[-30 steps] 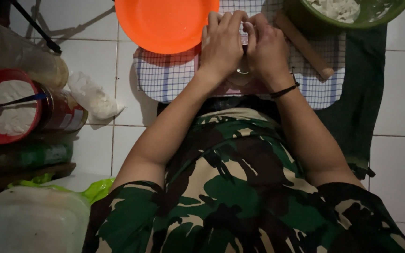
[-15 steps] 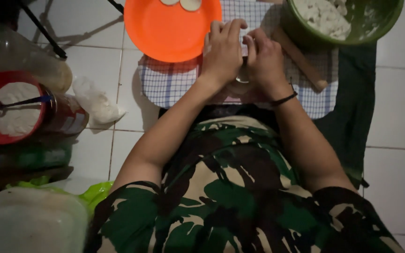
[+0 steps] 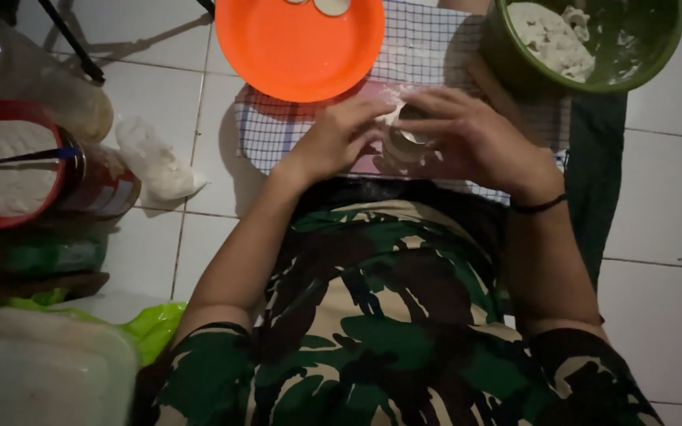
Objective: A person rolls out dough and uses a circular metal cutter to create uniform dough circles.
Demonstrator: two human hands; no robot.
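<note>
2 hands, left hand and right hand, pinch a dough piece between orange plate and green bowl.

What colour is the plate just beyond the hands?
Bright orange. The plate shows clearly in the head view, lying partly on the checked cloth.

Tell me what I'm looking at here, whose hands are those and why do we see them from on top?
The camera sits on a person's head and looks down, so you see their own arms and camouflage shirt. They sit on a white tiled floor. The left hand and right hand meet over a checked cloth and together hold a small round metal thing with pale dough. Above are an orange plate and a green bowl with more dough. At the left stands a red tub of white flour.
</note>
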